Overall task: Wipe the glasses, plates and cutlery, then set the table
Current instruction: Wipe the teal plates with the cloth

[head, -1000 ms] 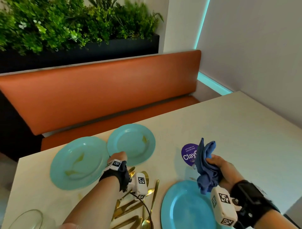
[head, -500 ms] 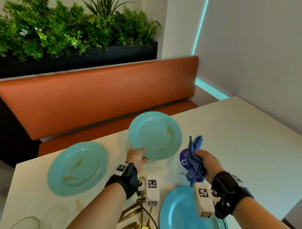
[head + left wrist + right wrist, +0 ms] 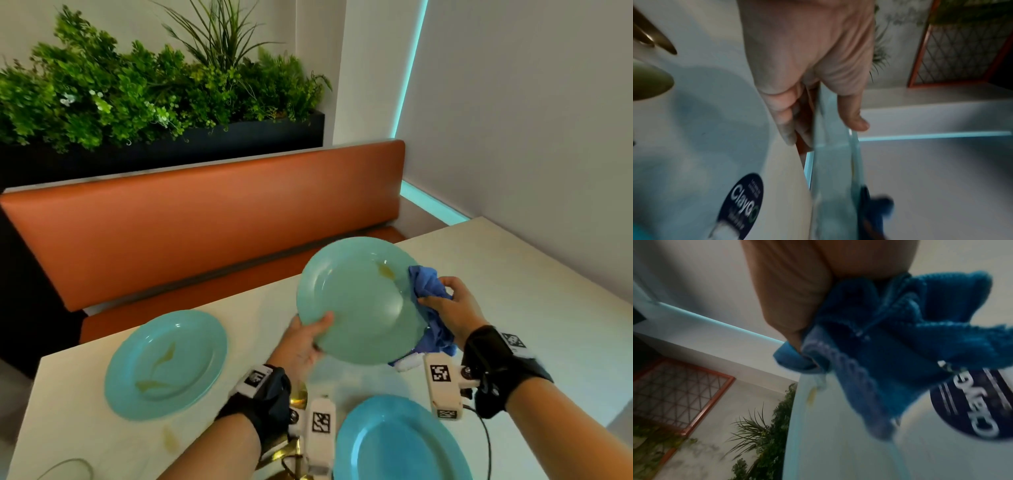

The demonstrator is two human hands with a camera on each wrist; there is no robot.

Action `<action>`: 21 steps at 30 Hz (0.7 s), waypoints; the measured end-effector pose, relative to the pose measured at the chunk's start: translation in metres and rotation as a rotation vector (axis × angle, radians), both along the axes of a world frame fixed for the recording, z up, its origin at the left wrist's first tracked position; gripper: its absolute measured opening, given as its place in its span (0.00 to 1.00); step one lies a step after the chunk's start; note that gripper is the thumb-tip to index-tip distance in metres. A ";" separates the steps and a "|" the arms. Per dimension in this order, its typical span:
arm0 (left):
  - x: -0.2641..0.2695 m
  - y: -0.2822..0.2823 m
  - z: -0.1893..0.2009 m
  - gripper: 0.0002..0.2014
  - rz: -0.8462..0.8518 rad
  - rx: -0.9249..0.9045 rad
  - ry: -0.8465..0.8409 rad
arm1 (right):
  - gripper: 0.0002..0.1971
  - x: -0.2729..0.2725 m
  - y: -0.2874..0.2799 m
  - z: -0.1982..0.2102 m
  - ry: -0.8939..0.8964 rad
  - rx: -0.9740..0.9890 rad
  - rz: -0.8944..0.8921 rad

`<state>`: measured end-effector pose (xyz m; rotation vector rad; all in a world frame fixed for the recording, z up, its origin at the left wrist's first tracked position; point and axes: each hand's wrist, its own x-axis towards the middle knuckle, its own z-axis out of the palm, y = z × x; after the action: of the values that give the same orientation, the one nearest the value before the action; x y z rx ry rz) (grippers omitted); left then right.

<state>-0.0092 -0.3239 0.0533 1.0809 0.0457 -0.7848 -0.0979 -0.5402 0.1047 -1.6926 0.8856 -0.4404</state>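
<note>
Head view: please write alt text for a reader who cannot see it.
A left hand holds a stained teal plate tilted above a pale table while the right hand brings a blue cloth to its rim. Two more plates lie below; an orange bench stands behind.

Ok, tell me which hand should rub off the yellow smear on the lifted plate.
Right hand: it holds the cloth at the plate edge beside the smear. The left hand holds the plate up.

Stained plate (image 3: 356, 301) now lifted, blue cloth (image 3: 428, 284) against its rim.
</note>
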 end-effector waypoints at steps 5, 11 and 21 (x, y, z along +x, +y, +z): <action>0.027 0.017 0.025 0.14 -0.092 -0.010 -0.096 | 0.17 -0.013 -0.009 0.032 0.135 -0.118 0.325; 0.011 0.013 0.021 0.17 -0.086 0.149 -0.159 | 0.13 -0.001 0.002 0.029 0.157 -0.619 0.227; -0.004 0.001 0.046 0.17 0.119 0.075 -0.258 | 0.19 -0.005 0.103 -0.025 -0.087 -1.392 0.446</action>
<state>-0.0134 -0.3228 0.0989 1.2320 -0.0794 -0.5359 -0.1026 -0.4370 0.0793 -2.9822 -0.0243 -0.9113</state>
